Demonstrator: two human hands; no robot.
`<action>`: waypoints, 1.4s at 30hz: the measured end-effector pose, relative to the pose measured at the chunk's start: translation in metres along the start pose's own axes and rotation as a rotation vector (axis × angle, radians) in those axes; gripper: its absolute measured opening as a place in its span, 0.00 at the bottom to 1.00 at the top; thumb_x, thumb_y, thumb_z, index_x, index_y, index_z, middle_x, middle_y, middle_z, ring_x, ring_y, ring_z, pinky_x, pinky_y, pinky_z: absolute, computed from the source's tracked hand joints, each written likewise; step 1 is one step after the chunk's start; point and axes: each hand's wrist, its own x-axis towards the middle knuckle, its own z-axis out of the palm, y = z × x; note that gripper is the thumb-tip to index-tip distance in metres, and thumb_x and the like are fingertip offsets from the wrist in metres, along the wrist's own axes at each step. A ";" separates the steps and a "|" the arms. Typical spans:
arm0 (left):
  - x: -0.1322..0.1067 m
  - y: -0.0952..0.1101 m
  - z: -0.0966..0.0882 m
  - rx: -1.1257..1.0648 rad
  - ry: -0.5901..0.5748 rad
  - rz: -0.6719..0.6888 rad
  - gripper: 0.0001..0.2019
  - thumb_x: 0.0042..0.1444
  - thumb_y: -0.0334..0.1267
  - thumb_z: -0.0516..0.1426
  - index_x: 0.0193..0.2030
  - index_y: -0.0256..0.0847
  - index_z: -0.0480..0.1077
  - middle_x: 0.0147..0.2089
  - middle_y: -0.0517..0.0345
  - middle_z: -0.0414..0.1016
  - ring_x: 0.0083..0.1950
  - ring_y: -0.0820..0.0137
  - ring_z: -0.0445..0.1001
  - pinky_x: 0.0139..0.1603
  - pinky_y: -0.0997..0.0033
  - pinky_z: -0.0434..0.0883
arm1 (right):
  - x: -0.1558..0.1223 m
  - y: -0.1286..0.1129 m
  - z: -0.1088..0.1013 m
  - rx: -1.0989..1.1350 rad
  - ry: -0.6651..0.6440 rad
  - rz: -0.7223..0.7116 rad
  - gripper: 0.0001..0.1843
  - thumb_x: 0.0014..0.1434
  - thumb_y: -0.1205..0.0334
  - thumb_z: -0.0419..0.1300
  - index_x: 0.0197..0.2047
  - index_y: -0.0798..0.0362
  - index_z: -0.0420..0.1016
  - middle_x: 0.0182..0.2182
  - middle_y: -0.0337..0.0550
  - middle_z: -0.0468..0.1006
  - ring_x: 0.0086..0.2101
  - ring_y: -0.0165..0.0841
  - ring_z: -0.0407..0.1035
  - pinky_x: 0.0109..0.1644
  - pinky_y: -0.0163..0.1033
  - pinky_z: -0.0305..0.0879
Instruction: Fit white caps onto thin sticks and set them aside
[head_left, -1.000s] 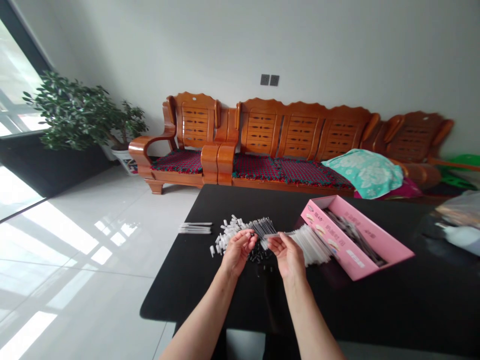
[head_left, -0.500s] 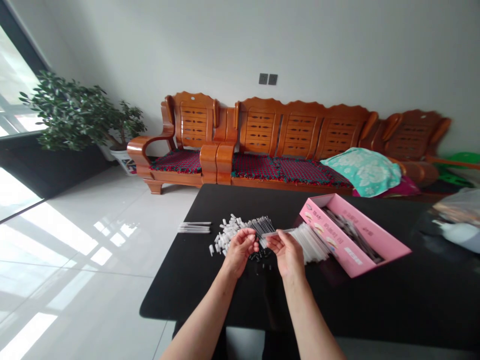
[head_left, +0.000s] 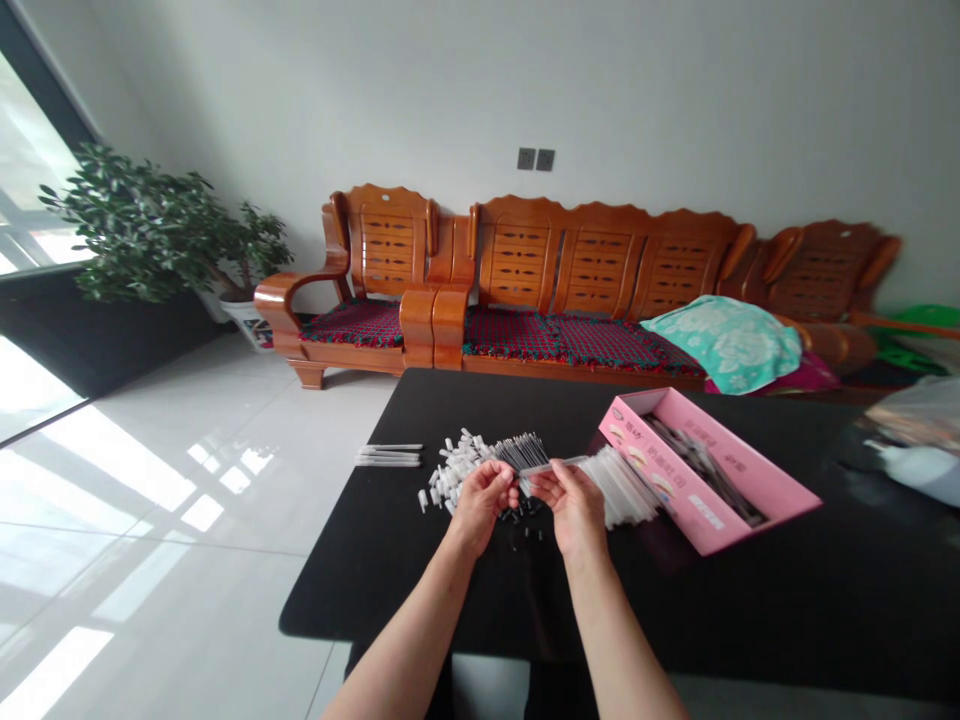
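My right hand [head_left: 576, 505] pinches a clear tube [head_left: 553, 464] above the table's [head_left: 420, 600] middle, and my left hand [head_left: 480, 497] pinches its end. Little seems done: a few finished sticks [head_left: 390, 456] lie at the left edge, while the heaps of white caps [head_left: 454, 470] and tubes [head_left: 619, 485] are untouched.

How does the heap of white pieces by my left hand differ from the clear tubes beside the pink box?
The white pieces are short stubs, the clear tubes long and thin. The white pieces lie jumbled; the clear tubes lie roughly parallel in a stack. Both rest on the black table.
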 end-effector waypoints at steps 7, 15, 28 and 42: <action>0.001 0.001 0.000 0.046 0.002 0.022 0.15 0.51 0.43 0.66 0.35 0.35 0.69 0.28 0.61 0.71 0.23 0.80 0.68 0.26 0.82 0.65 | -0.002 0.001 0.001 -0.026 -0.006 -0.012 0.19 0.41 0.58 0.75 0.29 0.57 0.72 0.21 0.45 0.80 0.23 0.37 0.77 0.25 0.35 0.75; 0.001 0.000 0.000 0.132 0.019 0.054 0.16 0.51 0.45 0.66 0.34 0.35 0.69 0.28 0.61 0.70 0.24 0.79 0.68 0.27 0.80 0.68 | -0.001 0.002 -0.002 -0.050 -0.016 -0.010 0.19 0.41 0.58 0.75 0.30 0.58 0.72 0.21 0.45 0.80 0.23 0.36 0.77 0.24 0.35 0.75; 0.003 -0.002 0.004 0.246 0.099 0.106 0.18 0.49 0.48 0.66 0.32 0.35 0.68 0.25 0.61 0.70 0.21 0.77 0.68 0.22 0.78 0.68 | 0.002 0.004 -0.004 -0.082 -0.009 -0.018 0.19 0.41 0.57 0.75 0.30 0.58 0.72 0.21 0.45 0.80 0.23 0.37 0.77 0.25 0.35 0.75; 0.001 0.004 0.003 0.511 0.071 0.324 0.12 0.48 0.38 0.66 0.37 0.38 0.72 0.30 0.58 0.74 0.28 0.72 0.73 0.30 0.74 0.70 | 0.004 0.009 -0.005 -0.089 0.022 -0.017 0.20 0.40 0.56 0.75 0.27 0.57 0.70 0.19 0.45 0.78 0.21 0.37 0.76 0.24 0.36 0.75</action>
